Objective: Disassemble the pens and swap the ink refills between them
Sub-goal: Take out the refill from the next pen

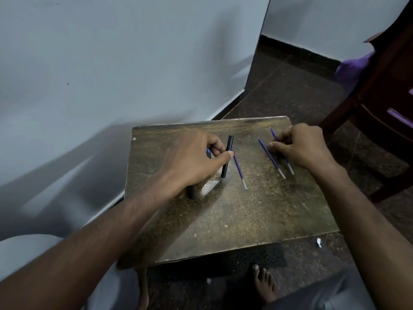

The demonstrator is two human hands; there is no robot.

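On a small brown table point(234, 209), my left hand point(192, 162) pinches a black pen barrel point(227, 156) between thumb and fingers; the barrel lies nearly upright in the view. A second black piece point(191, 192) pokes out under my left wrist. A blue bit point(208, 151) shows behind my fingers. One purple refill point(239, 170) lies just right of the barrel. My right hand point(299, 146) rests on two more purple refills: its fingertips touch one refill point(271, 157), and the other refill point(289, 166) runs under the hand.
A pale wall runs along the left of the table. A dark wooden chair point(380, 104) with purple cloth stands at the right. My bare foot point(264, 285) and knees are on the dark floor below the table's near edge. A paper scrap point(319, 242) lies on the floor.
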